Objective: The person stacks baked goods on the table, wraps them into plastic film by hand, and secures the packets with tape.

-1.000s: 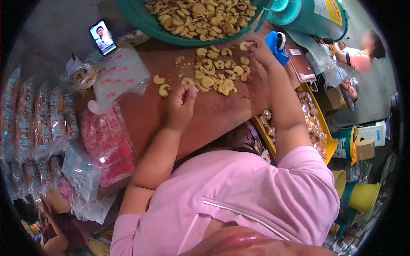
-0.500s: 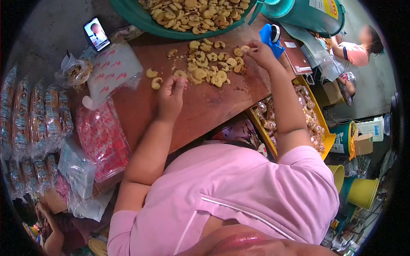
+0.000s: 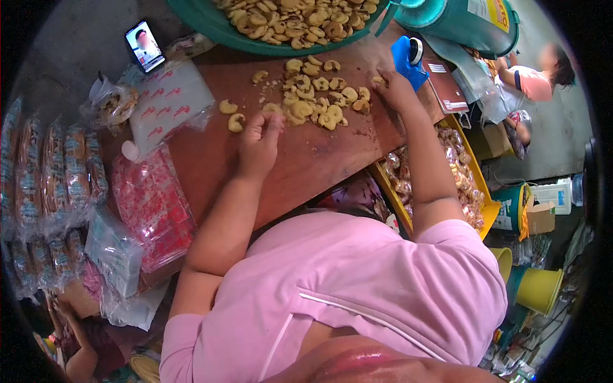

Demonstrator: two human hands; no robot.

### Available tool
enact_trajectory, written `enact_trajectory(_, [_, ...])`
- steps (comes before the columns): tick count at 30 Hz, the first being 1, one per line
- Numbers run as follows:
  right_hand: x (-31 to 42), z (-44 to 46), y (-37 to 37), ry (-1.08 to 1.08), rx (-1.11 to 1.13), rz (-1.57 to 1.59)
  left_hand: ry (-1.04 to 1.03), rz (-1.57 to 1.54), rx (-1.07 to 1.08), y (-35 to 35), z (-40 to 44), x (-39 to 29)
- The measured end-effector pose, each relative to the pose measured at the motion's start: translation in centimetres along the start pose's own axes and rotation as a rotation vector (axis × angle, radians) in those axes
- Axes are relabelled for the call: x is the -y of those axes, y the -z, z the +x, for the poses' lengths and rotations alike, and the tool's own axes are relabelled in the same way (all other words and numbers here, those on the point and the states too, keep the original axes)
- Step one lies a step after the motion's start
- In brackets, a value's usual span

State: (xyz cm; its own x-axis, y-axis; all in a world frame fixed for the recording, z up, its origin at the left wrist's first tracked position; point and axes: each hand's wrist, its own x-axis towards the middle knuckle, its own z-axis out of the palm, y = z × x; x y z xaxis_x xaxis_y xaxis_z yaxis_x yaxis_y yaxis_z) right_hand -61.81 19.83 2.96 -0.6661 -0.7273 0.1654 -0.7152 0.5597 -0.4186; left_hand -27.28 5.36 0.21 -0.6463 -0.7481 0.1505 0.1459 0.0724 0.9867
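Observation:
Curved yellow cookies with browned parts lie in a loose pile (image 3: 330, 117) on the reddish-brown table (image 3: 300, 159). To the left of that pile, my left hand (image 3: 260, 139) is closed in a pinch, with a cookie (image 3: 272, 108) at its fingertips. My right hand (image 3: 397, 92) is on the other side, its fingers pinched on a cookie (image 3: 378, 81) that they partly cover. Two stray cookies (image 3: 235, 122) rest left of my left hand. Beyond the pile stands a large green basin (image 3: 255, 50) heaped with more cookies.
A phone (image 3: 145, 47) and printed plastic bags (image 3: 171, 105) are at the left, near packed bread-like rolls (image 3: 75, 159). On the right are a blue tape dispenser (image 3: 408, 62), a yellow crate (image 3: 490, 207) of wrapped packs, and another person (image 3: 535, 83).
My right hand has shifted slightly right and toward me, away from the pile, with the cookie. My left hand has moved only a little to the right.

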Motion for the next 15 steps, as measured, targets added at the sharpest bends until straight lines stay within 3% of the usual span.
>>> enact_trajectory(7, [4.7, 0.0, 2.5, 0.049, 0.167, 0.041, -0.034, -0.032, 0.025, 0.2, 0.2, 1.5])
enact_trajectory(10, [4.6, 1.6, -0.4, 0.096, 0.308, 0.4, -0.022, -0.054, 0.035, 0.2, 0.3, 1.5])
enact_trajectory(15, [6.6, 2.7, -2.1, 0.081, 0.441, 0.089, -0.033, -0.052, 0.022, -0.2, 0.1, 0.7])
